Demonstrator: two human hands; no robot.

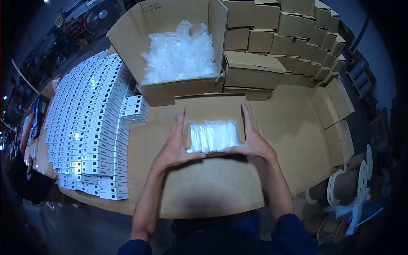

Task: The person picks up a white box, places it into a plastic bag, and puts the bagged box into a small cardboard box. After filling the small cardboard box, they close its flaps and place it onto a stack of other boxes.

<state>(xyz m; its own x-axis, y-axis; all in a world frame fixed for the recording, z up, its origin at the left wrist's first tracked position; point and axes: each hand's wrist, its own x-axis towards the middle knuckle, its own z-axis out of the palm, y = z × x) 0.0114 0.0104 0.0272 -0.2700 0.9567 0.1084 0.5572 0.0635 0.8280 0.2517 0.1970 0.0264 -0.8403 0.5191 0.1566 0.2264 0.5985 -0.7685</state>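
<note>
A small cardboard box (212, 103) stands on the table in front of me with its lid raised at the back. Inside it, a row of clear plastic-wrapped packets (213, 137) is lined up side by side. My left hand (173, 146) clasps the box's left side, thumb along the front edge and fingers pointing up the side. On the opposite side my right hand (256, 143) grips it the same way, thumb over the front edge near the packets. What the packets contain cannot be made out.
A large open carton (180, 91) full of clear plastic bags (180, 55) stands behind. White printed boxes (91, 123) are stacked at left, closed brown boxes (255, 70) at back right. Cable spools (348, 182) sit beyond the table's (199, 191) right edge. Another person (27, 174) is at far left.
</note>
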